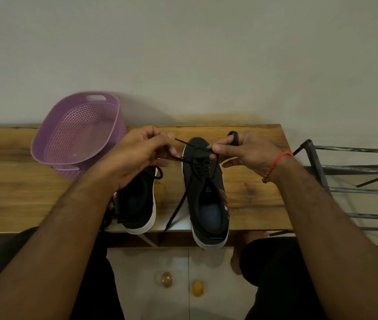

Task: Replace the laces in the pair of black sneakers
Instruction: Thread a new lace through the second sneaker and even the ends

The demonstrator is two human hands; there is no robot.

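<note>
Both hands pinching black lace point(184, 199) over right sneaker point(206, 188): left hand point(137, 155), right hand point(243, 151). Keep tension even, feed tip straight through eyelet.

Plain pale wall point(206, 54) behind, dimly lit. Wooden counter point(10, 181) set against it, grain dark and streaked. Dark metal rack point(345, 181) just beside the right end. Pale tiled floor point(160, 262) below, with two small round objects point(167, 279) near each other.
</note>
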